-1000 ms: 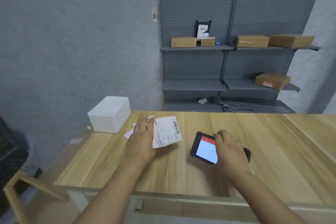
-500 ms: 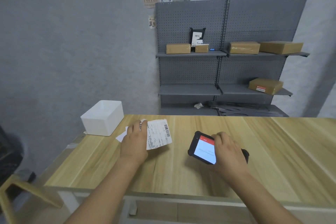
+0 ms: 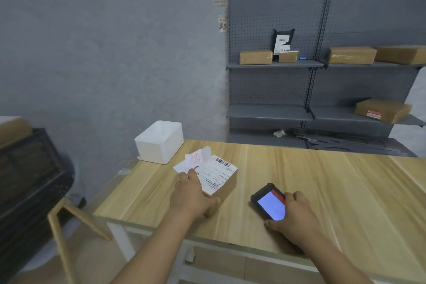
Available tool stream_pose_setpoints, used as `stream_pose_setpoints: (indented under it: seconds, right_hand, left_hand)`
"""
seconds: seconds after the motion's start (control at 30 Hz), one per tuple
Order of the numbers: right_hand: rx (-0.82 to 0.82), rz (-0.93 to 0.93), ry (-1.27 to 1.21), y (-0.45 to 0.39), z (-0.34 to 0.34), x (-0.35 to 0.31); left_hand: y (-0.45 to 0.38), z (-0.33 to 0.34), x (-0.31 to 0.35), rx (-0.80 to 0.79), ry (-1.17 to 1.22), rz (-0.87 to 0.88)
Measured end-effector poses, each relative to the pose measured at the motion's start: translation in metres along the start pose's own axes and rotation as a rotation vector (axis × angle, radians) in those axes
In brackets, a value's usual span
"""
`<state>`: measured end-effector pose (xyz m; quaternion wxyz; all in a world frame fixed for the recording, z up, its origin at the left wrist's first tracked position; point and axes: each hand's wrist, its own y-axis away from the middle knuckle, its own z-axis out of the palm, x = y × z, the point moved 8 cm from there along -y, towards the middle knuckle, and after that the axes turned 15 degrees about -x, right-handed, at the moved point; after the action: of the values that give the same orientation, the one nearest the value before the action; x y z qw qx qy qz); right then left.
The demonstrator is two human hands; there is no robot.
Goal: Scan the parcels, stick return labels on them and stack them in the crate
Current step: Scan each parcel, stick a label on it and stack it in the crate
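Observation:
A small brown parcel with a white barcoded shipping label on top lies on the wooden table. My left hand grips its near end, thumb against the side. Just behind it lie small white return labels printed in red. To the right, my right hand holds a black handheld scanner, screen lit, low over the table. A black crate stands on the left beside the table, with a brown parcel showing at its top.
A white plastic bin sits at the table's far left corner. Grey shelving behind holds several brown parcels, one bearing a red sticker. A wooden frame stands by the table's near left corner.
The view has swung left, revealing the crate. The parcel, held tilted before, now lies flat on the table under my left hand. My right hand keeps the scanner in nearly the same spot.

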<state>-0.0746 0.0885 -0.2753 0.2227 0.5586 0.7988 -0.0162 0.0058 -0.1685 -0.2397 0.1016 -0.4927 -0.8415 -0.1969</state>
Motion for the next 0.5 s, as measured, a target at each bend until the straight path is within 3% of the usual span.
stream_pose_setpoints:
  seconds: [0.17,0.4,0.5]
  right_hand:
    - [-0.019,-0.007,-0.012,-0.009,0.008,-0.003]
    - [-0.090,-0.038,0.012,-0.023,0.012,-0.010]
    - [-0.079,-0.081,-0.169,-0.032,0.004,-0.025]
  left_hand:
    - [0.000,0.011,-0.004,-0.051,0.039,-0.019]
    - [-0.013,0.013,-0.015,-0.174,0.174,0.106]
    - [-0.020,0.009,-0.023,-0.236,0.243,0.166]
